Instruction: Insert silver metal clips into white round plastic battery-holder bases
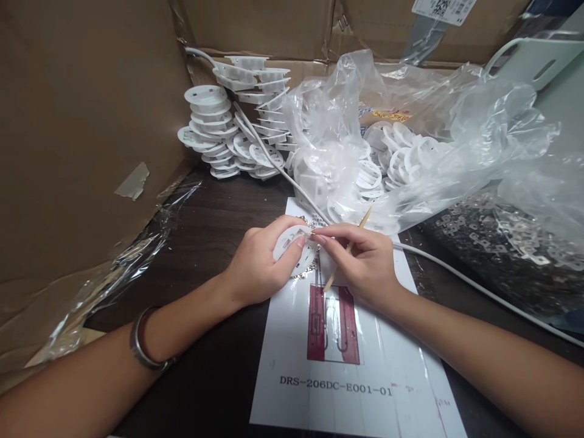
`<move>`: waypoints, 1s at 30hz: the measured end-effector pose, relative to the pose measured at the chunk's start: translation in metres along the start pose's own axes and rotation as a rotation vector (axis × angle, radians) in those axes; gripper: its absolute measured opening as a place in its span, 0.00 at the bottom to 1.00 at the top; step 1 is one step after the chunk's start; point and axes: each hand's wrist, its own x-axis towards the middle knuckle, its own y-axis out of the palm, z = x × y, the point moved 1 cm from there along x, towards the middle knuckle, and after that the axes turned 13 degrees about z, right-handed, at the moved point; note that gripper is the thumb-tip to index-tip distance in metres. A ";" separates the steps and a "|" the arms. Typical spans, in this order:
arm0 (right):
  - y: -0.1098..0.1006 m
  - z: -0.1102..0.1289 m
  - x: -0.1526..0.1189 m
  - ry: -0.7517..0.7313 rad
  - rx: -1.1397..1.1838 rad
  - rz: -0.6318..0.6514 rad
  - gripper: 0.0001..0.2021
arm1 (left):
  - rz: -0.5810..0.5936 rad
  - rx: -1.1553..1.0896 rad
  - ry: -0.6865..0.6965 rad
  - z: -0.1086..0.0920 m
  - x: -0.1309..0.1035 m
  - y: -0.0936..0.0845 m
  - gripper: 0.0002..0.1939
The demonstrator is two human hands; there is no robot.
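Note:
A round white plastic disc (283, 241) with small slots is held in my left hand (262, 261), its thumb pressed on the face. My right hand (365, 258) pinches at the disc's right edge; whatever is between its fingertips is too small to make out. A thin wooden stick (365, 217) passes through the fingers of that same hand, pointing down to the left. Small shiny metal pieces (311, 267) lie just under and beside the disc, on a printed sheet (292, 340) with a red drawing.
Stacked white discs (207, 112) stand at the back left. More discs (410, 152) lie by a crumpled clear plastic bag (456, 121). A cable (438, 260) crosses the table. Metal parts (493, 231) are heaped at the right. Cardboard (82, 121) walls the left and back.

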 end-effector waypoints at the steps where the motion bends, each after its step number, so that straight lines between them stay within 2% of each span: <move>1: 0.000 0.000 0.000 0.011 0.001 -0.002 0.03 | 0.002 0.008 0.009 -0.001 0.000 0.000 0.08; 7: 0.000 -0.001 -0.002 0.045 -0.044 0.009 0.03 | -0.005 0.071 0.030 -0.002 -0.001 0.001 0.07; 12: 0.000 0.000 -0.001 0.009 -0.092 0.036 0.04 | -0.020 0.106 0.072 -0.002 -0.002 0.002 0.07; 18: 0.001 0.002 -0.002 -0.045 -0.137 0.034 0.04 | -0.064 0.228 0.213 -0.001 -0.003 0.004 0.08; 22: 0.001 0.003 -0.004 -0.083 -0.180 0.044 0.04 | -0.024 0.271 0.229 -0.002 -0.004 0.006 0.08; 26: 0.000 0.002 -0.004 -0.115 -0.192 0.054 0.04 | -0.004 0.251 0.225 -0.004 -0.005 0.006 0.09; 30: 0.001 0.002 -0.003 -0.113 -0.179 0.050 0.03 | 0.044 0.076 0.142 -0.005 -0.003 0.004 0.08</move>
